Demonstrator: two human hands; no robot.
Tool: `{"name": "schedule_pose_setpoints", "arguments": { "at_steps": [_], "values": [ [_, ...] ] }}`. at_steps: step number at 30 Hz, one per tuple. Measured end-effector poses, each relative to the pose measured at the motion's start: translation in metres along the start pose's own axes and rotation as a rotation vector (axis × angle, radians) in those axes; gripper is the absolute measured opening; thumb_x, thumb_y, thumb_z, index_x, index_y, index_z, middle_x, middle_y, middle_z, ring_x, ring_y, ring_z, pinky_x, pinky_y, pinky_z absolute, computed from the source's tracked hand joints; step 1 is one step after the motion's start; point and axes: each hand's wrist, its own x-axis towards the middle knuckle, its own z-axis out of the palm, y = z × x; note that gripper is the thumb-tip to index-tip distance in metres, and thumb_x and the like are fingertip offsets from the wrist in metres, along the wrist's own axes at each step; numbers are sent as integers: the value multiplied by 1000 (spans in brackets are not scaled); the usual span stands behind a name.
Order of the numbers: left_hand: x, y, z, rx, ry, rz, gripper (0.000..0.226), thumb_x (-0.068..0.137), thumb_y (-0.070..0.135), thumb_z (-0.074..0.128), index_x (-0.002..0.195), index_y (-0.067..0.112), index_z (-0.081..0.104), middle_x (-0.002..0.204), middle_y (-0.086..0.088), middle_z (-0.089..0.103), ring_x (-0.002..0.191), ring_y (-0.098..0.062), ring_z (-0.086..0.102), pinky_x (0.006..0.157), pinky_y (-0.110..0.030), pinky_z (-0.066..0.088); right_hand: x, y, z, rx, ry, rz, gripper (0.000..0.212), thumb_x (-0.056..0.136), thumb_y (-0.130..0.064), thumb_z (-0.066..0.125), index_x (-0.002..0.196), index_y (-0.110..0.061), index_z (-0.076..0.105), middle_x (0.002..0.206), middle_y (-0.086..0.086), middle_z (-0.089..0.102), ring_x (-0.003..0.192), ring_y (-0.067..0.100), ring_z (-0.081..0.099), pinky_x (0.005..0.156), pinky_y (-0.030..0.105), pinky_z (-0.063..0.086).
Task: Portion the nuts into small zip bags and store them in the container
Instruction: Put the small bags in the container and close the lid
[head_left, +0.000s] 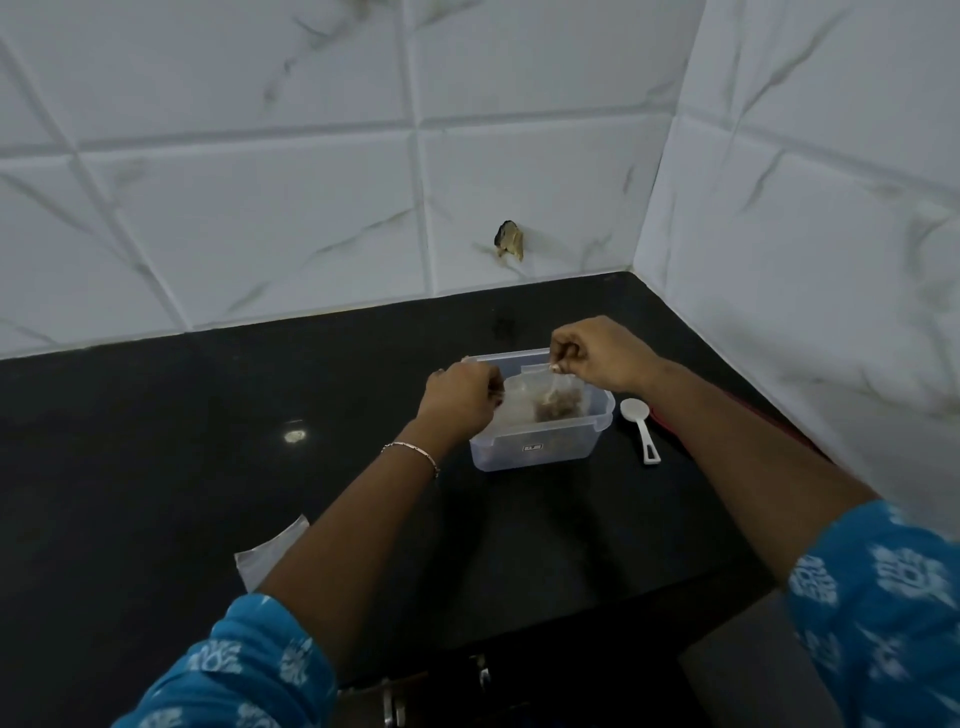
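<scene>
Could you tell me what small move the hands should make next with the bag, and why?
Probably seal the bag: slide the pinch along its top edge. The left hand and right hand each pinch a top corner, nuts already sit inside, it is held at the open container, and the spoon lies aside on the counter.

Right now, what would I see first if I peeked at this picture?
The left hand and right hand pinch a clear bag of brown nuts over a plastic box on the black counter. A white spoon lies right of the box, and a dark hole marks the tiled wall.
</scene>
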Motion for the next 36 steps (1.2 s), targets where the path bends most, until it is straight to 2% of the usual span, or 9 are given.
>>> {"name": "schedule_pose_setpoints", "arguments": {
  "at_steps": [4,9,15,19,23,26,30,33,36],
  "values": [
    [-1,-2,3,-66,21,8,20,90,17,64,110,19,63,114,-3,65,101,-20,63,93,-42,52,1,10,10,-124,-124,24,13,88,-15,67,100,-20,69,99,-4,68,91,12,64,85,30,52],
    [-6,-6,4,-89,67,62,31,83,20,72,112,20,60,114,-2,60,100,-19,61,92,-43,51,1,15,16,-187,-153,41,19,89,-19,66,108,-24,70,114,-4,67,101,14,62,90,32,50],
    [-35,-19,-21,-208,317,59,22,85,27,69,107,26,63,107,5,61,93,-9,60,83,-35,55,-5,0,14,-172,-60,27,47,86,-9,61,129,-30,59,131,-1,54,121,21,47,100,36,42],
    [-91,-59,-44,-358,468,-176,10,87,26,68,94,32,64,93,12,67,82,-1,62,74,-25,53,-20,-45,39,-12,179,-120,39,85,-9,62,120,-27,63,124,-4,57,118,15,48,99,31,41],
    [-157,-112,-48,-422,419,-471,14,89,27,67,101,29,60,98,10,65,91,-6,63,76,-28,51,-29,-100,88,144,218,-325,31,86,-9,60,113,-23,66,117,-3,59,111,15,53,96,31,44],
    [-205,-141,-44,-388,368,-706,34,89,31,67,119,18,57,115,1,62,105,-16,60,82,-30,47,-33,-135,128,191,104,-353,35,89,-17,60,123,-26,60,123,-6,56,115,12,51,99,28,43],
    [-245,-157,-28,-408,247,-905,47,89,36,66,127,12,53,123,-6,61,113,-22,58,84,-30,44,-39,-169,174,84,-231,-261,60,95,-40,53,148,-22,31,144,-4,48,133,19,41,111,38,30],
    [-255,-159,-16,-450,190,-919,41,87,40,67,118,15,58,110,-2,67,98,-19,64,81,-32,50,-43,-186,201,-19,-325,-260,69,96,-48,46,151,-17,19,146,3,45,136,25,37,110,45,24],
    [-255,-157,-8,-537,161,-922,37,83,40,72,110,18,59,90,2,71,81,-17,70,82,-41,57,-47,-196,214,22,-325,-291,66,96,-44,48,150,-17,21,143,8,48,132,27,40,108,44,30]
  ]
}}
